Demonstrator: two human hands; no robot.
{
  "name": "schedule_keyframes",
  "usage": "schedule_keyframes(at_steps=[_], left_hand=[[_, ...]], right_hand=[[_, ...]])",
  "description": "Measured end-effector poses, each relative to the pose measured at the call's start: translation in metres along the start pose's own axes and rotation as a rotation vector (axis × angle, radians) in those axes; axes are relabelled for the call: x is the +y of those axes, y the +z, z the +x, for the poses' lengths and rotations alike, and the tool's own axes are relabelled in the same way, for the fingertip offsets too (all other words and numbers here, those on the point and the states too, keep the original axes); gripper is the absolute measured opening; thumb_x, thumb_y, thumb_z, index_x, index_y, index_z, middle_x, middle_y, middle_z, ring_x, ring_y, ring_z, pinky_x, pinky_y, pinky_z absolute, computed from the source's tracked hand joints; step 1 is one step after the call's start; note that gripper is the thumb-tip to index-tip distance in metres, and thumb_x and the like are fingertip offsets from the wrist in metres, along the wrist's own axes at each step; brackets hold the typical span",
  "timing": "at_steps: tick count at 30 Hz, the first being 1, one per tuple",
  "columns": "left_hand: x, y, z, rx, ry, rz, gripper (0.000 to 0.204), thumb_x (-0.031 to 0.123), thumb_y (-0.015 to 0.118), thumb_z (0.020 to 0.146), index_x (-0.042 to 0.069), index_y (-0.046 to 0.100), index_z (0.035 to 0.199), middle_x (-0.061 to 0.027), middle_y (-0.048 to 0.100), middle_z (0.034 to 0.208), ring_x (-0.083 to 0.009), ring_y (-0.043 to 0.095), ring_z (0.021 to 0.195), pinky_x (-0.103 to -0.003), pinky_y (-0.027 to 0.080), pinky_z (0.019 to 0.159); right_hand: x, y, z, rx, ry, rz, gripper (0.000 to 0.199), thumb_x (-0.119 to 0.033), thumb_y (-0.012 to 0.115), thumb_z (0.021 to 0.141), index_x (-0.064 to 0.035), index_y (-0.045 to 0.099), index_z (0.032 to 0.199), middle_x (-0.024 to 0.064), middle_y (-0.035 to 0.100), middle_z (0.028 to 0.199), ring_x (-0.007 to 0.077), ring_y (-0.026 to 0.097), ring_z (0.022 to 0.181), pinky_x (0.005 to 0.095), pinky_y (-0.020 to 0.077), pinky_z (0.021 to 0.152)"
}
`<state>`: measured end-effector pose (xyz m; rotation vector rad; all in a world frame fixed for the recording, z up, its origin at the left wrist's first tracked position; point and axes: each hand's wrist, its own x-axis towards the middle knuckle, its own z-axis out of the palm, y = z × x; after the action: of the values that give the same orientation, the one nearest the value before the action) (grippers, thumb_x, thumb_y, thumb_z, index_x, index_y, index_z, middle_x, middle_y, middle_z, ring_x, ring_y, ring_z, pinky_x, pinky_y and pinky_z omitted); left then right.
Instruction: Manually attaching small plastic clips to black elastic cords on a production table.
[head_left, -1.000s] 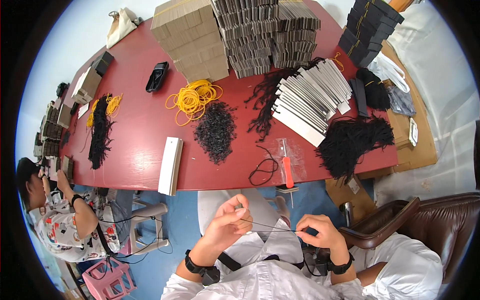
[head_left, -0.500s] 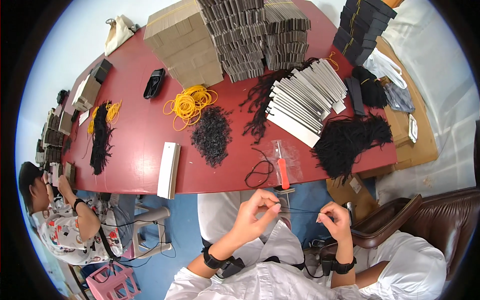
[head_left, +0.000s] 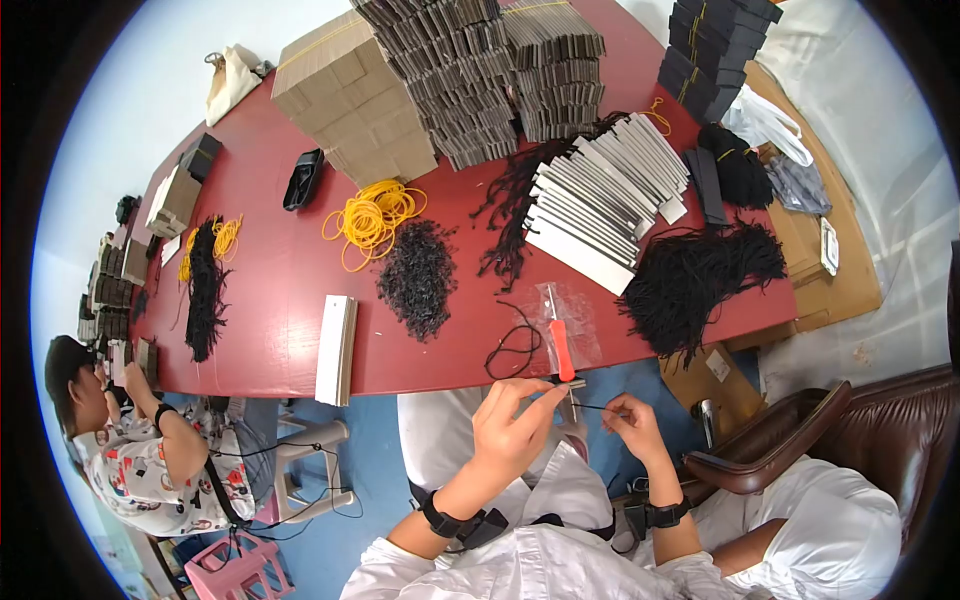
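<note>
- Your left hand (head_left: 508, 432) pinches the cord (head_left: 590, 406) at the fingertips.
- Your right hand (head_left: 637, 430) grips it too.
- The cord spans between them, by the table (head_left: 270, 330) edge, near the screwdriver (head_left: 562, 350).

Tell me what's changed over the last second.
The left hand moved rightward and forward, toward the table; the right hand moved forward too. The gap between them narrowed, both still holding the thin black cord. The yellow bands and orange-handled tool stayed put.
</note>
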<state>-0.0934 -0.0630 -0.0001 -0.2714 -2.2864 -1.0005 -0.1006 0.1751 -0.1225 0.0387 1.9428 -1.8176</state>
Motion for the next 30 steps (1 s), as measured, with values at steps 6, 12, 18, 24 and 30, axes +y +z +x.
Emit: schedule_keyframes(at_steps=[6, 12, 18, 24, 30], left_hand=[[-0.001, 0.002, 0.001, 0.012, 0.041, 0.035, 0.029, -0.007, 0.074, 0.064, 0.008, 0.069, 0.088, -0.0051, 0.063, 0.085, -0.0218, 0.058, 0.072, -0.031, 0.047, 0.06], [0.003, 0.0, 0.002, 0.024, 0.048, 0.105, 0.028, -0.006, 0.073, 0.064, 0.008, 0.069, 0.088, -0.0052, 0.06, 0.083, -0.0217, 0.056, 0.07, -0.031, 0.045, 0.058], [0.011, -0.001, 0.002, -0.027, -0.071, 0.154, 0.024, -0.003, 0.075, 0.067, 0.008, 0.068, 0.087, -0.0054, 0.054, 0.081, -0.0219, 0.049, 0.07, -0.032, 0.041, 0.059], [0.011, -0.002, 0.002, -0.143, -0.246, -0.051, 0.02, -0.001, 0.076, 0.068, 0.007, 0.065, 0.083, -0.0063, 0.05, 0.084, -0.0247, 0.048, 0.079, -0.034, 0.039, 0.067], [0.016, -0.006, -0.01, -0.15, -0.182, -0.08, 0.023, -0.003, 0.076, 0.065, 0.008, 0.067, 0.082, -0.0054, 0.05, 0.083, -0.0234, 0.048, 0.075, -0.033, 0.04, 0.064]], right_hand=[[0.002, -0.001, 0.0, -0.002, -0.002, 0.011, 0.009, -0.006, 0.065, 0.088, 0.0017, 0.061, 0.091, 0.0044, 0.063, 0.083, 0.0103, 0.062, 0.071, 0.0245, 0.0517, 0.061], [0.002, 0.002, -0.001, -0.011, 0.001, 0.005, 0.009, -0.005, 0.065, 0.087, 0.0015, 0.061, 0.091, 0.0042, 0.063, 0.082, 0.0098, 0.061, 0.07, 0.0239, 0.0503, 0.06], [-0.001, 0.006, -0.002, -0.014, 0.016, 0.018, 0.008, -0.006, 0.066, 0.087, 0.0009, 0.062, 0.09, 0.004, 0.063, 0.081, 0.0095, 0.061, 0.07, 0.0233, 0.0495, 0.06], [0.002, 0.01, -0.002, -0.027, 0.0, -0.011, 0.008, -0.006, 0.066, 0.087, 0.001, 0.062, 0.09, 0.0036, 0.064, 0.08, 0.0087, 0.061, 0.069, 0.0232, 0.0494, 0.06], [0.003, 0.011, -0.003, -0.037, -0.013, 0.015, 0.008, -0.006, 0.066, 0.087, 0.0007, 0.063, 0.09, 0.0031, 0.064, 0.081, 0.0081, 0.06, 0.071, 0.0225, 0.0483, 0.061]])
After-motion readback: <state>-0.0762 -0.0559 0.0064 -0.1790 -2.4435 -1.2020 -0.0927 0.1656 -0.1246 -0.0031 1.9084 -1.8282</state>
